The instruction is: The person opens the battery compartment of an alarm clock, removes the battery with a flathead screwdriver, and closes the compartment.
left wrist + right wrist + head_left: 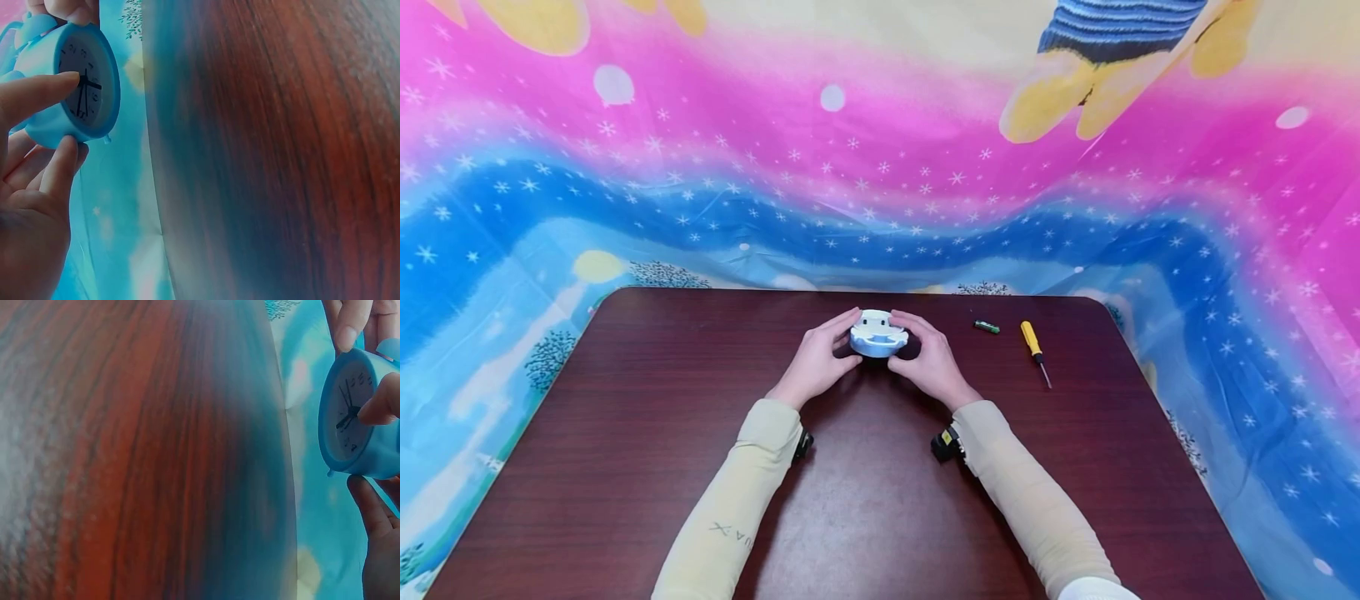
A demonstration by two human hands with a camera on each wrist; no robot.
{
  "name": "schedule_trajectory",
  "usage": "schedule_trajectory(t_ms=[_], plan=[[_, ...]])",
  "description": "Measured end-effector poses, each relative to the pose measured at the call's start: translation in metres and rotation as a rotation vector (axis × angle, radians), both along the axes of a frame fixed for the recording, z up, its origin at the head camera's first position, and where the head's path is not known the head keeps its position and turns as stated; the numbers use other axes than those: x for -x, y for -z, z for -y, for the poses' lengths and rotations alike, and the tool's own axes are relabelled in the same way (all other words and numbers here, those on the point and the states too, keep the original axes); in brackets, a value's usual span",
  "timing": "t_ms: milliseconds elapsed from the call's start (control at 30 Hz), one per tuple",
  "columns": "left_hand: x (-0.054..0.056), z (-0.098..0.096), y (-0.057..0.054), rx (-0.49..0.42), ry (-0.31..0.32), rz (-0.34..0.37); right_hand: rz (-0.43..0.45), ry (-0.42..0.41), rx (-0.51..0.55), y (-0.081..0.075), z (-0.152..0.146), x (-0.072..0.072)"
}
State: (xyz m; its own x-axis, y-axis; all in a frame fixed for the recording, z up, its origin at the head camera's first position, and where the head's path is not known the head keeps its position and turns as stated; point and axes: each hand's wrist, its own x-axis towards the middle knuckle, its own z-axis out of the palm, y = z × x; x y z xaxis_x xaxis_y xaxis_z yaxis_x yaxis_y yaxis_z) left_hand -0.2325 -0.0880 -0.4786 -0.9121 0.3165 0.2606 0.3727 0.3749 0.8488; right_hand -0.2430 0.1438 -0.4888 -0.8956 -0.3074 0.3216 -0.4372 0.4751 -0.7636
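A light blue alarm clock (880, 343) is held between both hands at the far middle of the table. From above, its white back with two small dark spots shows. Both wrist views show the white dial (95, 103) with black hands and numerals inside a blue rim. My left hand (814, 363) grips one side, with a digit in front of the dial in the left wrist view. On the other side my right hand (931, 365) grips the clock, and a digit overlaps the dial (342, 440) in the right wrist view too.
Right of the hands a small green battery (987, 327) lies on the dark wooden table (647, 392). Beside it is a yellow-handled screwdriver (1032, 342), its tip pointing toward the near side. A colourful printed cloth (865, 150) hangs around the table's back and sides.
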Motion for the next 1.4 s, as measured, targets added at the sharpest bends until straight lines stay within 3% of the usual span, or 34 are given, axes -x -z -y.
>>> schedule_trajectory(t_ms=[933, 1400], plan=[[0.002, -0.010, -0.003, -0.007, -0.100, -0.083, 0.083, 0.040, 0.146, -0.002, -0.010, 0.000], [0.002, -0.010, -0.004, -0.038, -0.112, -0.075, 0.116, 0.056, 0.156, -0.001, -0.011, 0.000]])
